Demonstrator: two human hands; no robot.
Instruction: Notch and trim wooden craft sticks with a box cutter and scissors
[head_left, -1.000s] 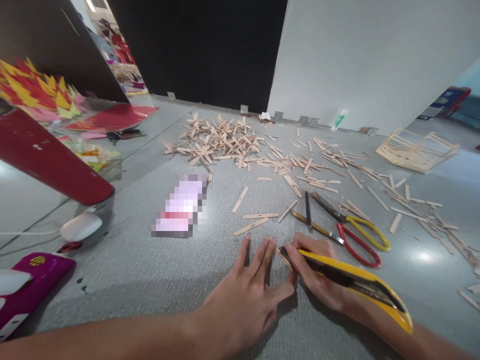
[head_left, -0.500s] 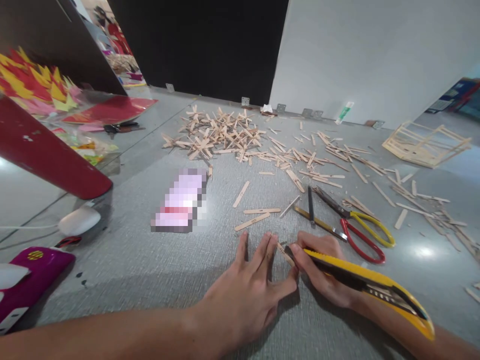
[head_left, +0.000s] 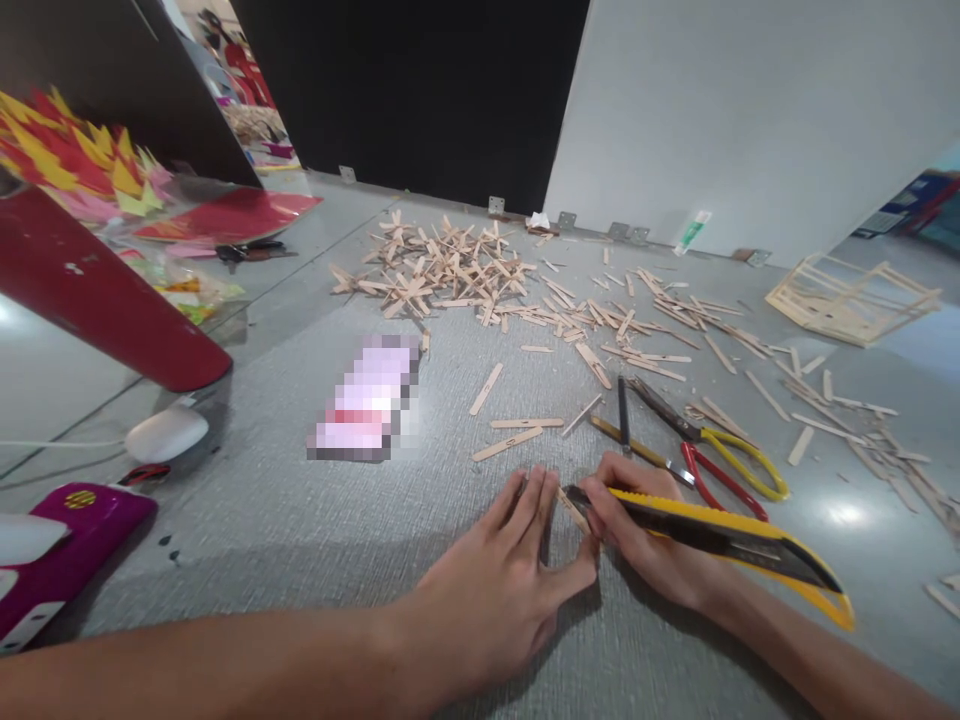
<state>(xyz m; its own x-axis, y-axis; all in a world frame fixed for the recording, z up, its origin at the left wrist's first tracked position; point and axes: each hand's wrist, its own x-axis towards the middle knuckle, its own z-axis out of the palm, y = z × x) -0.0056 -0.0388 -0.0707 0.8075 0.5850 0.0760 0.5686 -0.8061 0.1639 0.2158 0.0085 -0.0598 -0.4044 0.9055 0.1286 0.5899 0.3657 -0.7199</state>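
My right hand (head_left: 649, 520) is wrapped round a yellow and black utility knife (head_left: 750, 545), its handle running back over the wrist. The knife's front end meets a small wooden craft stick (head_left: 572, 508) on the grey surface. My left hand (head_left: 510, 560) pins that stick down, fingertips at its far end and thumb at its near end. Just beyond the fingers lie two more craft sticks (head_left: 517, 423). Behind my right hand are scissors with one red and one yellow handle (head_left: 739, 462), plus a yellowish flat tool (head_left: 634, 447) and a dark thin bar (head_left: 624, 412).
A heap of crossed craft sticks (head_left: 442, 265) sits at the back, with loose pieces scattered right. A small wooden frame (head_left: 847, 300) stands far right. To the left are a blurred phone (head_left: 367, 400), a white mouse-like object (head_left: 166, 435), a red cylinder (head_left: 127, 295) and a purple object (head_left: 75, 550).
The rear of the knife handle has swung up and slightly left. My left hand's outer finger has drawn closer to its neighbours. The stick stays pinned, and the camera view has shifted slightly.
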